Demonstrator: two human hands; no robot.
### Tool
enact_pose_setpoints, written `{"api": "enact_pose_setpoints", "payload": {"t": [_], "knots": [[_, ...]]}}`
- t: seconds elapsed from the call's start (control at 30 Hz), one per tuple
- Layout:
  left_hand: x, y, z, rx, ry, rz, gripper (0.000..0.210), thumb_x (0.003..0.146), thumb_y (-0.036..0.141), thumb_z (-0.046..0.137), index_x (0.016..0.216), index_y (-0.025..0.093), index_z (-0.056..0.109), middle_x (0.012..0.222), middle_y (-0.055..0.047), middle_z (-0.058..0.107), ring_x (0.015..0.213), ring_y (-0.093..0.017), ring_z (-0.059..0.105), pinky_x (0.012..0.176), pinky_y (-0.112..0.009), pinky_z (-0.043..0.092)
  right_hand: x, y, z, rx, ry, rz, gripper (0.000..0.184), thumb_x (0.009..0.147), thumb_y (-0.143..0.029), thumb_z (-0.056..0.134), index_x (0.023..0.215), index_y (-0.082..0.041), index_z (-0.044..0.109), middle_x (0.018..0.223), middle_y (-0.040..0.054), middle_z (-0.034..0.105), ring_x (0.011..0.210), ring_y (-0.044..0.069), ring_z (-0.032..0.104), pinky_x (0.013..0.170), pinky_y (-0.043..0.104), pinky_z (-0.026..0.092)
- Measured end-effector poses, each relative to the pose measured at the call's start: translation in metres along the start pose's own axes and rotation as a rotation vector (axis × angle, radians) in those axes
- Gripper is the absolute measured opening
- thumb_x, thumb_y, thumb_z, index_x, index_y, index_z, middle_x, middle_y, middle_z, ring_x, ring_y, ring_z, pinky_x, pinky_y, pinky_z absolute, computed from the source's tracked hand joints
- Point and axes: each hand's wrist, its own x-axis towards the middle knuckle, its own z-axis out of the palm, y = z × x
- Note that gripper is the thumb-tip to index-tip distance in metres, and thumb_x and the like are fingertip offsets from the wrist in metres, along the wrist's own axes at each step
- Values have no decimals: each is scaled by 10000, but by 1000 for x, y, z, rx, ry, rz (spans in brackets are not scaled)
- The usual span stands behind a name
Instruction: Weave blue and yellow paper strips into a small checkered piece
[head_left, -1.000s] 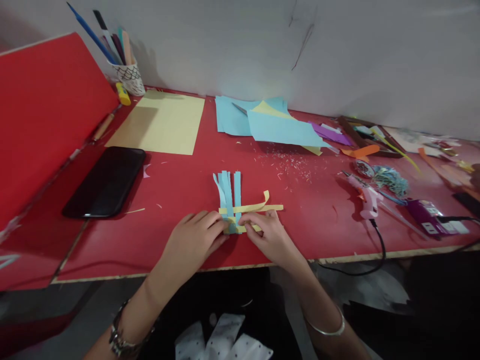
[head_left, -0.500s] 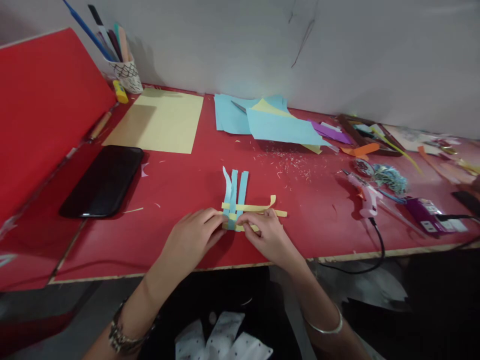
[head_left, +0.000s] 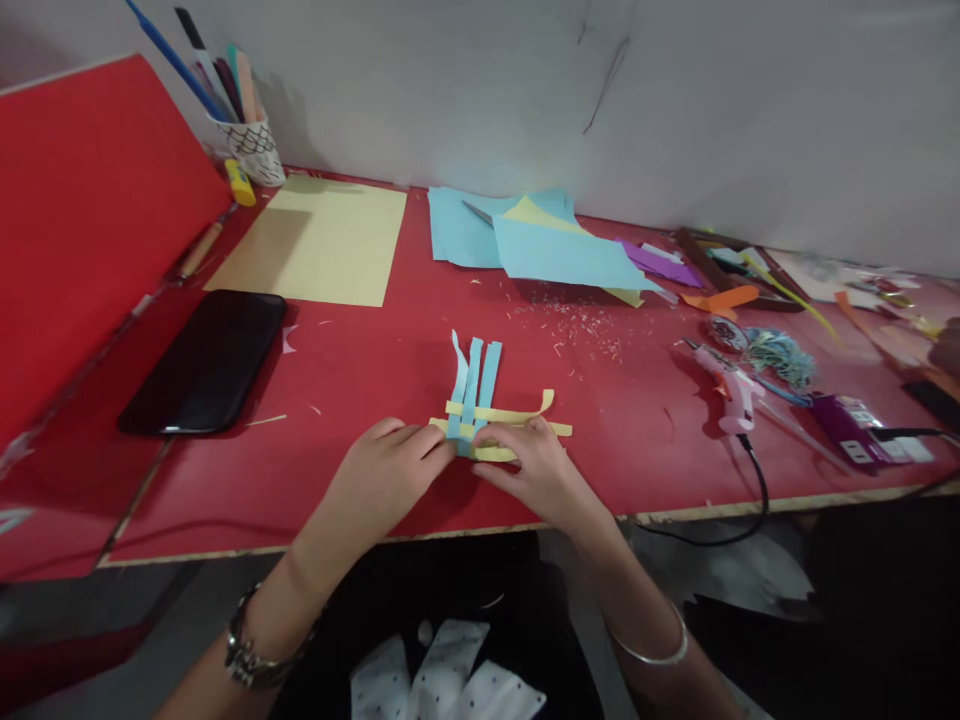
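Three light-blue paper strips [head_left: 470, 378] stand roughly upright on the red table, crossed by yellow paper strips [head_left: 510, 414] in a loose weave. My left hand [head_left: 396, 462] has its fingers curled together at the weave's lower left edge, closed on the strip ends. From the right, my right hand [head_left: 534, 462] pinches the lower part of the weave, with thumb and fingers around the lowest yellow strip. One yellow strip curls up at its right end. The fingers partly hide the bottom of the weave.
A black phone [head_left: 204, 362] and a yellow sheet [head_left: 341, 245] lie left. Blue sheets [head_left: 574, 252] with scissors partly under them lie behind, near paper scraps. Rightward are a pink glue gun [head_left: 731, 388] with its cord and a purple power strip [head_left: 851, 432]. A pen cup [head_left: 256, 152] stands at back left.
The tops of the blue strips have shifted slightly right. My left fingers have moved a little and more of a yellow strip's left end shows. My right thumb sits slightly lower.
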Motion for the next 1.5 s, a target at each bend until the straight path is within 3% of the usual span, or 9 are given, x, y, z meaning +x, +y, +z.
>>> {"api": "enact_pose_setpoints", "payload": {"t": [0.17,0.53,0.77,0.9,1.0,1.13,1.4,1.5], "knots": [[0,0,2,50,35,43,309,805,-5,339,751,170,588,622,21,601,528,-118,538,541,-255,348,2,3,1,-51,3,-30,58,774,-225,581,824,-196,582,778,-26,681,626,111,569,692,265,341],[0,0,3,12,60,56,288,822,23,343,799,167,591,727,6,653,611,-135,584,586,-257,404,0,6,7,-148,65,-102,120,825,-246,503,853,-182,601,777,6,684,712,149,608,661,256,349],[-4,-1,8,-267,-5,-196,137,847,179,413,885,169,544,843,-44,664,744,-164,617,615,-257,464,-1,2,4,-245,78,-128,136,806,-283,527,852,-188,614,773,20,642,743,158,564,666,270,338],[-7,-2,9,-324,-7,-256,161,831,138,400,925,159,530,818,-53,666,716,-165,621,602,-260,479,2,-7,2,-392,163,-145,191,763,-358,585,877,-209,619,956,61,601,853,201,525,752,343,303],[-8,-2,9,-359,-10,-261,205,818,100,389,966,154,520,868,-63,665,760,-166,623,640,-271,490,9,-13,2,-361,73,-173,166,771,-326,583,874,-197,605,1008,54,583,893,189,515,793,346,298],[-7,-3,10,-396,-14,-264,234,811,76,379,997,148,502,913,-71,654,801,-169,617,669,-285,496,18,-17,3,-318,-64,-142,143,773,-296,582,858,-181,594,936,40,589,835,168,517,731,299,344],[-7,-4,11,-338,11,-267,243,817,81,360,998,125,516,919,-91,635,791,-188,603,652,-304,494,21,-18,6,-354,-66,-158,104,790,-241,544,850,-178,601,877,47,586,796,169,512,700,292,364],[-7,-4,12,-345,3,-269,231,819,92,381,994,124,528,903,-84,641,780,-190,604,650,-307,494,19,-17,7,-324,-11,-133,137,772,-255,559,873,-173,602,926,60,570,829,179,496,725,299,370]]}}
